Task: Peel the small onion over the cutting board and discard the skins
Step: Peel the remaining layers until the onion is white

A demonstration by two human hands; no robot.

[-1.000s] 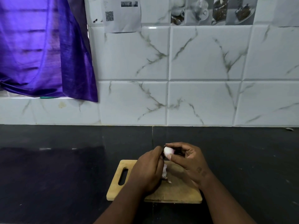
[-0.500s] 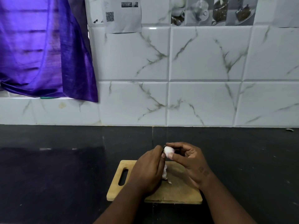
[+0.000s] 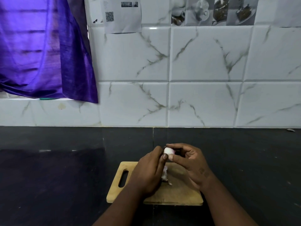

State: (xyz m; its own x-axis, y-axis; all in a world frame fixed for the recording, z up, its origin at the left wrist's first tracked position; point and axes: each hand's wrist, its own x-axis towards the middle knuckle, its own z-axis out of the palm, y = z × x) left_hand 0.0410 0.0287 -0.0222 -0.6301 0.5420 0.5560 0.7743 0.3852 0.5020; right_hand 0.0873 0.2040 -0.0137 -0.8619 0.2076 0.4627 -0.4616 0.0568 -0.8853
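Our left thumb has slid up onto the small onion point(image 3: 168, 151) since a moment ago; little else has moved. Low in the frame, the cutting board point(image 3: 179, 195) holds loose skins point(image 3: 164, 175). Above it, our left hand point(image 3: 149, 172) curls and picks at the onion. Our right hand point(image 3: 189, 162) pinches it tight. It looks nearly bare and white, so we think peeling is almost done.

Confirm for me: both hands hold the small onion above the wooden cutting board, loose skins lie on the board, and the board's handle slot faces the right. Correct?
Not quite. The head view shows the handle slot at the left end of the cutting board, not the right. The rest stands: the left hand and right hand hold the small onion above it, with skins on the board.
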